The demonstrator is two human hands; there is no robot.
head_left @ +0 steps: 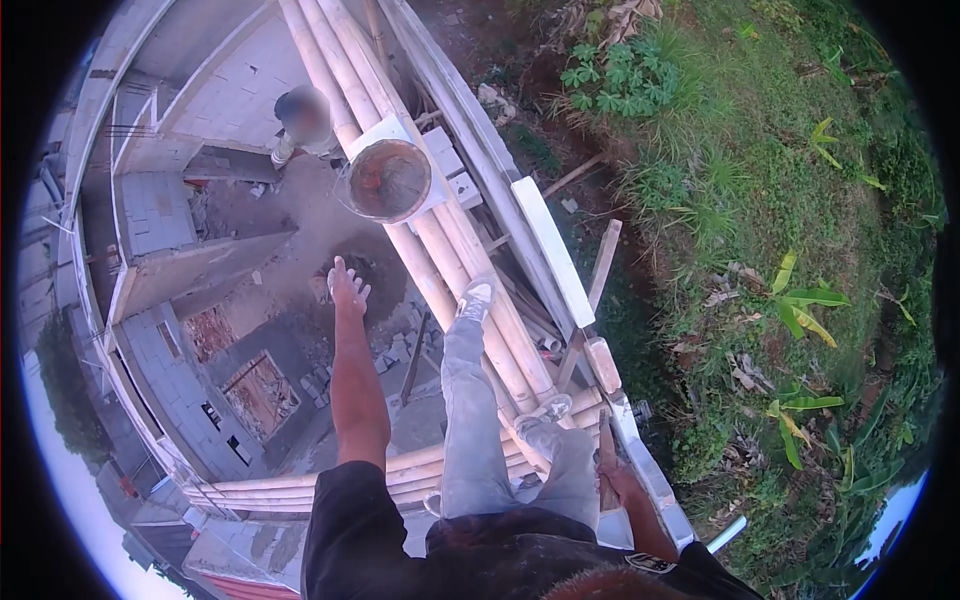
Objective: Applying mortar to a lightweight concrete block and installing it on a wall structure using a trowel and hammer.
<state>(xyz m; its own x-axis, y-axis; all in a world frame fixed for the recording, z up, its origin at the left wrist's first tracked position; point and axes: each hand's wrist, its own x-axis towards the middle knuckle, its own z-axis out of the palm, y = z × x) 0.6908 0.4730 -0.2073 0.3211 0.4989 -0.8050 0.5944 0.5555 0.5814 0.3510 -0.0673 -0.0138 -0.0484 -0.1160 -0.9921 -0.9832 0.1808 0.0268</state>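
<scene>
My left hand [347,287] is stretched out above the open space beside the bamboo scaffold poles [432,262], fingers apart and holding nothing. My right hand [622,484] grips a wooden post [606,450] at the block wall's edge [640,462]. My feet, in pale dusty shoes [475,300], rest on the bamboo poles. A round bucket [390,180] with grey residue, perhaps mortar, sits on a white board on those poles, farther along from my feet. A white block [550,250] stands along the wall beside the poles, with a smaller block [601,362] after it.
Another person [305,127] is beyond the poles at upper left, near the bucket. Far below lie block walls [155,210], rubble [390,355] and a dusty floor. More bamboo poles [280,492] cross behind me. A steep green slope [760,220] drops away outside the wall.
</scene>
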